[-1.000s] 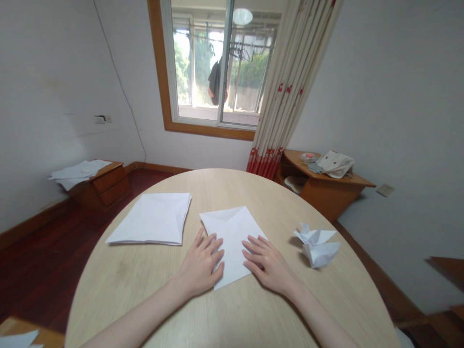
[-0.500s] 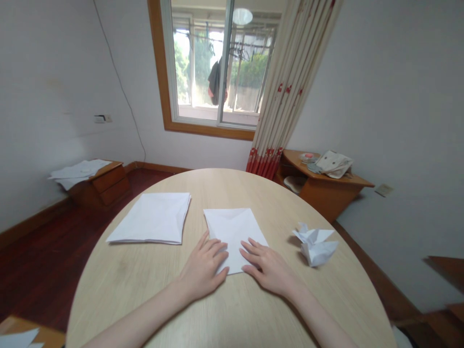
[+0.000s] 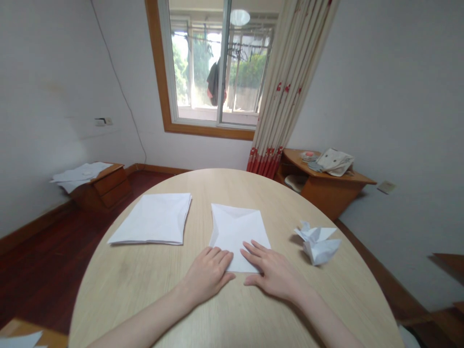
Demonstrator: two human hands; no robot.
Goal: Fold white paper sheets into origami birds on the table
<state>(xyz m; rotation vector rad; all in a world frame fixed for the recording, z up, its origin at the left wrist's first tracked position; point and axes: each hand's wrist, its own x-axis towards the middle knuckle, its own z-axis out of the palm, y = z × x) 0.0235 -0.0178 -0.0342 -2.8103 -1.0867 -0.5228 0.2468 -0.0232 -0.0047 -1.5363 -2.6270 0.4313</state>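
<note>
A white sheet of paper with fold creases lies flat on the round wooden table in front of me. My left hand rests flat on the sheet's near left corner, fingers stretched out. My right hand lies flat on its near right corner, fingers apart. Neither hand grips anything.
A stack of white sheets lies to the left. A folded paper figure sits to the right. Beyond the table stand a low cabinet with papers, a corner shelf with a bag, a curtain and a window.
The sheet has turned clockwise from a skewed position until its near edge lies square to me. Both hands shifted with it toward its near corners.
</note>
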